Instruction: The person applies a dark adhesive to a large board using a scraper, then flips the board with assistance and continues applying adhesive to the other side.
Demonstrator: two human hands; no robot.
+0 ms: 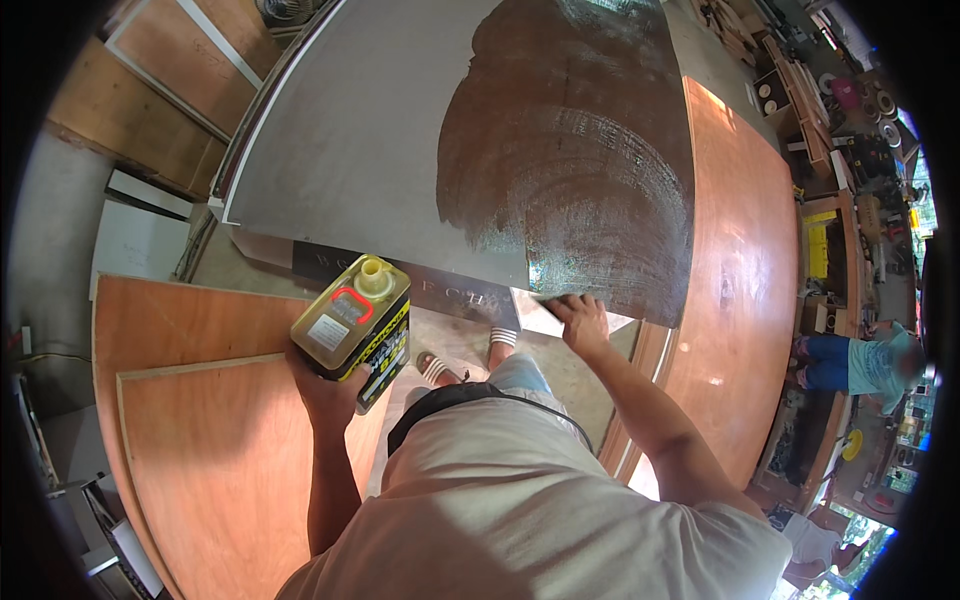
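My left hand [326,397] grips a rectangular metal adhesive can [349,326] with a red handle and an uncapped pale spout. The can is tilted near the front edge of a grey sheet [345,142] lying on a stack. In my right hand [585,326] is a thin flat spreader [551,307], mostly hidden by the fingers, at the sheet's near edge. A wet brown coating [555,150] covers the sheet's right part, with curved streaks and shiny patches close to the spreader. The sheet's left part looks dry and matt.
Plywood panels [202,450] lie at my left, and a long glossy wooden panel [739,285] adjoins the sheet on the right. Boards [157,105] lean at upper left. Cluttered workbenches [817,247] line the right side, where a person [862,364] stands; another person [806,540] is partly visible lower down.
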